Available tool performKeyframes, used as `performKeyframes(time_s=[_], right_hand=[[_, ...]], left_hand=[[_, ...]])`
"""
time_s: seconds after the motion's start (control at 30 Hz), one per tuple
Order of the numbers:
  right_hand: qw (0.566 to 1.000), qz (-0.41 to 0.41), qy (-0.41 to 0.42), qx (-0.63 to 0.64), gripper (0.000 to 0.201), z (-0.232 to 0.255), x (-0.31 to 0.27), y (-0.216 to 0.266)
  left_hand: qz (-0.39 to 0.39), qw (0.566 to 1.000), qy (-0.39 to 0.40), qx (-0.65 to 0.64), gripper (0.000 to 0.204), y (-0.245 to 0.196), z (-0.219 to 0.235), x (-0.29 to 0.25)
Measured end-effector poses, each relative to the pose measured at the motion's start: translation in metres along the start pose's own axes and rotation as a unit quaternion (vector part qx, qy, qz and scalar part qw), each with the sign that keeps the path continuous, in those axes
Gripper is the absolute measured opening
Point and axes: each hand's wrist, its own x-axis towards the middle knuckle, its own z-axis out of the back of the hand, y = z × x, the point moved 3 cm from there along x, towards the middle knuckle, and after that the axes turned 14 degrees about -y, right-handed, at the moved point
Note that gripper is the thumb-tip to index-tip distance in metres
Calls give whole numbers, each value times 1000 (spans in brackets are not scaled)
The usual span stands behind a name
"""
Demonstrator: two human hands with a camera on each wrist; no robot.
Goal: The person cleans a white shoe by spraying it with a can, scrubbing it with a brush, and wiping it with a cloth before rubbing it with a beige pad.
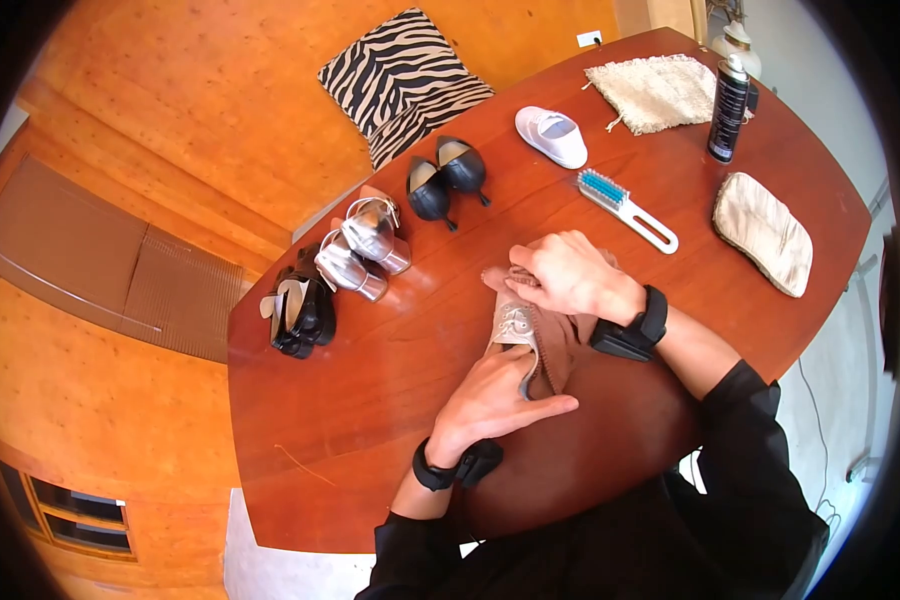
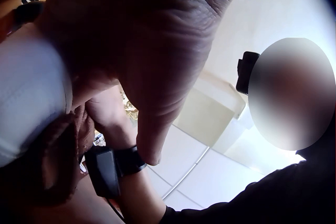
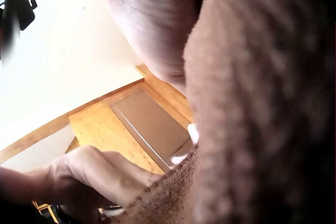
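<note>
A pale lace-up shoe is at the middle of the table, with a brown cloth along its right side. My left hand has its fingers in or over the shoe's opening, the thumb stretched out to the right; the fingertips are hidden. Over the toe end, my right hand pinches the brown cloth between curled fingers and thumb. In the right wrist view the cloth fills the right side, close to the lens. The left wrist view shows the left hand large, beside the pale shoe.
Black shoes, silver heels, black heels and a white shoe line the table's far side. A brush, a spray can, a fringed cloth bag and a beige pad lie or stand beyond and to the right.
</note>
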Motion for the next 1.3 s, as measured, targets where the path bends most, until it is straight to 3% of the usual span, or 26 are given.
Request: performKeyframes(time_s=[0.07, 0.13, 0.2, 0.33, 0.43, 0.5, 0.63, 0.67, 0.73, 0.77, 0.83, 0.9, 0.97, 1.03, 1.3], right_hand=[[999, 13, -41, 1, 22, 11, 2, 3], [986, 47, -157, -22, 22, 30, 6, 6], [968, 51, -237, -56, 20, 53, 8, 11], [916, 46, -386, -101, 12, 94, 9, 3], [876, 7, -453, -167, 15, 120, 6, -13], [847, 26, -493, -200, 18, 139, 5, -23], [810, 26, -511, -287, 22, 173, 4, -47], [811, 30, -508, -289, 22, 177, 5, -54], [810, -73, -451, -367, 27, 182, 5, -78], [810, -72, -451, -369, 27, 182, 4, -89], [832, -182, -327, -410, 30, 167, 3, -124], [837, -215, -274, -421, 32, 146, -4, -149], [845, -258, -232, -407, 34, 127, -12, -164], [865, -286, -173, -374, 36, 109, -20, -183], [894, -315, -89, -307, 41, 100, -29, -155]], left_hand=[[17, 1000, -1, 5, 57, 2, 3, 0], [34, 999, -4, 8, 62, 6, 4, -1], [44, 998, -30, 20, 54, 12, 3, -2], [47, 995, -11, 89, 58, 17, 5, -1], [32, 995, -24, 92, 59, 20, 3, -1], [35, 995, -29, 88, 60, 22, 4, -1], [70, 995, -31, 69, 64, 24, 7, 1], [91, 994, -17, 66, 64, 21, 11, 3], [92, 994, -17, 63, 63, 21, 11, 3], [94, 993, -16, 66, 62, 20, 11, 4], [120, 990, 20, 71, 61, 14, 16, 7], [145, 985, 54, 79, 61, 16, 14, 5], [71, 995, -56, 45, 66, 24, 9, 2], [67, 995, -58, 42, 66, 26, 8, 2], [72, 995, -54, 45, 65, 31, 5, 3]])
